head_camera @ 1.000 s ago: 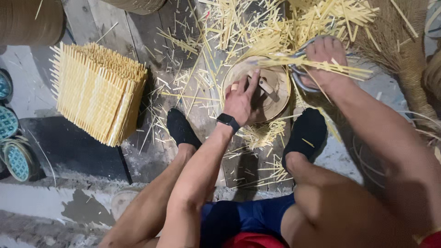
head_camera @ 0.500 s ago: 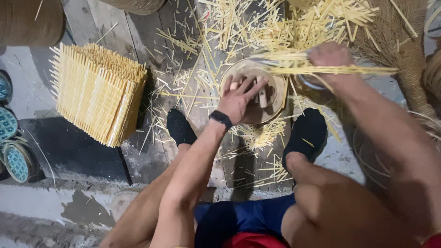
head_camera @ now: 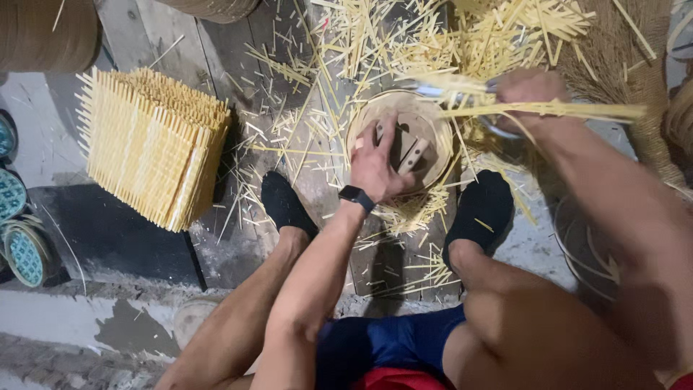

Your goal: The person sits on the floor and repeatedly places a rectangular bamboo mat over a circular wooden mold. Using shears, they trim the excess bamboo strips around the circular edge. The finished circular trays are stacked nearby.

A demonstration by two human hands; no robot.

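The left hand point(head_camera: 377, 165) presses flat on the round wooden block point(head_camera: 401, 137) set between two black-socked feet, fingers spread, gripping nothing. The right hand point(head_camera: 530, 90) is clenched around a bundle of bamboo strips point(head_camera: 548, 110) held level over the block's far edge. A neat stack of sticks point(head_camera: 151, 144) sits off left.

A round, shallow woven basket tray point(head_camera: 361, 126) sits at the upper centre of the frame, with small wooden blocks point(head_camera: 411, 148) inside it. The left hand point(head_camera: 377, 170) rests on its lower left rim. The right hand point(head_camera: 530, 90), at the tray's upper right, grips a bundle of thin pale bamboo strips point(head_camera: 570, 110) that reaches toward the right edge. A stacked block of bamboo sticks point(head_camera: 151, 144) stands at the left, loose splinters point(head_camera: 325, 58) scattered between.
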